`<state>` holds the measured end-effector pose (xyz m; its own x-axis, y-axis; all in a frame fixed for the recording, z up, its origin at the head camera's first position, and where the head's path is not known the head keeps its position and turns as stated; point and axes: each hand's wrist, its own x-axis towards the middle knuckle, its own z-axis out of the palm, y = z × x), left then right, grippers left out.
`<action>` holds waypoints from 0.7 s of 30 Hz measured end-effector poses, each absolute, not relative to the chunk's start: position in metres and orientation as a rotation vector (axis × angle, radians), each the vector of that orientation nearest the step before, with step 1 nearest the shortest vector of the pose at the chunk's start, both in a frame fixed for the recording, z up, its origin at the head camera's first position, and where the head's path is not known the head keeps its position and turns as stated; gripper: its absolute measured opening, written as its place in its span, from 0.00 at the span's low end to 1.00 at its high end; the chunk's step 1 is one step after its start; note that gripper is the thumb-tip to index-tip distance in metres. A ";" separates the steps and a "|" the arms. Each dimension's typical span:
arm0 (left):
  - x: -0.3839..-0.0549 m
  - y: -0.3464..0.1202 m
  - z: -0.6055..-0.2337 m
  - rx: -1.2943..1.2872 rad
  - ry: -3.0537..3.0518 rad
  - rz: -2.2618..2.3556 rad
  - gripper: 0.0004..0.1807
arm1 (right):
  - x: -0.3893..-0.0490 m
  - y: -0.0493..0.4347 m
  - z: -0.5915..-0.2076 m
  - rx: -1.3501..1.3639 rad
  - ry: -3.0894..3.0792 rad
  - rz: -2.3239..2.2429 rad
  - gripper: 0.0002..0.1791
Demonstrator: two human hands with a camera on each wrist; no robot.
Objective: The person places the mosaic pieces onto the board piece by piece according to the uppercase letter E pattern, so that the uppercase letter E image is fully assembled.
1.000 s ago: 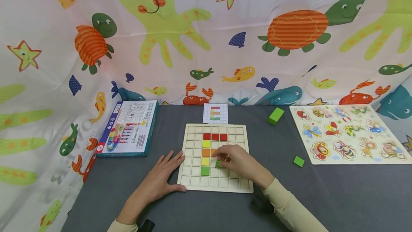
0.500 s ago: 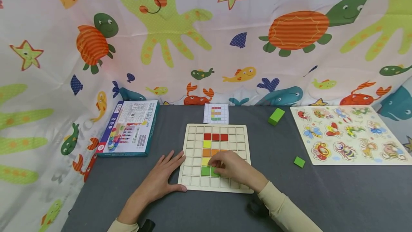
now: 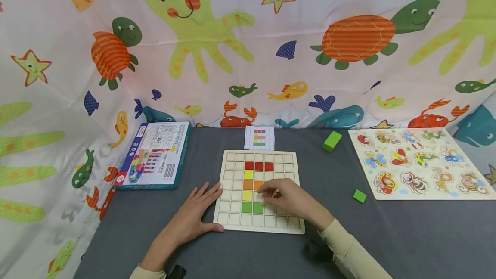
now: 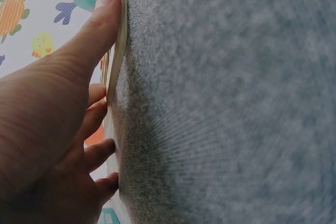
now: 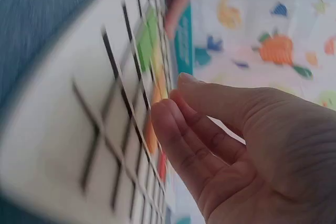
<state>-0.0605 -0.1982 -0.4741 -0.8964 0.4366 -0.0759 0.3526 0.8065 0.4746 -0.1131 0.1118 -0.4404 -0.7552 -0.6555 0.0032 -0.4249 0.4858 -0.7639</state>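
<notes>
A wooden grid board [image 3: 267, 228] lies on the dark table, with red tiles [image 3: 259, 166], yellow tiles [image 3: 247, 196], orange tiles [image 3: 248, 185] and two green tiles [image 3: 252, 208] in its squares. My left hand [image 3: 191, 212] has its fingers spread along the board's left edge, with the thumb at the lower left corner. Over the right part of the grid is my right hand [image 3: 292, 201], partly covering the orange row. In the right wrist view the thumb and fingers of this hand [image 5: 236, 135] are bent loosely, and nothing shows between them.
A printed pattern card [image 3: 259, 138] lies behind the board. To the right are a green block [image 3: 332, 141], a loose green tile [image 3: 359, 196] and an insect picture board [image 3: 426, 193]. A game box [image 3: 156, 156] stands to the left.
A green tile now sits in the square right of the first one. My right hand came down over it, let go and drew back up and to the right. The left hand stayed put.
</notes>
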 end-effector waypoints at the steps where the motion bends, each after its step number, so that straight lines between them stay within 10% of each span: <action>1: -0.060 -0.198 -0.474 0.619 2.807 0.688 0.56 | -0.114 0.119 -0.439 -0.897 2.457 -1.149 0.11; 21: -0.060 -0.198 -0.474 0.610 2.807 0.703 0.57 | -0.101 0.312 -0.436 -0.537 2.859 -0.910 0.17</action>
<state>-0.0596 -0.1980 -0.4744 -0.8986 0.4321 -0.0769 0.3449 0.8036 0.4851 -0.1011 0.3123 -0.4361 -0.9338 -0.3575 0.0173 -0.3017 0.7603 -0.5753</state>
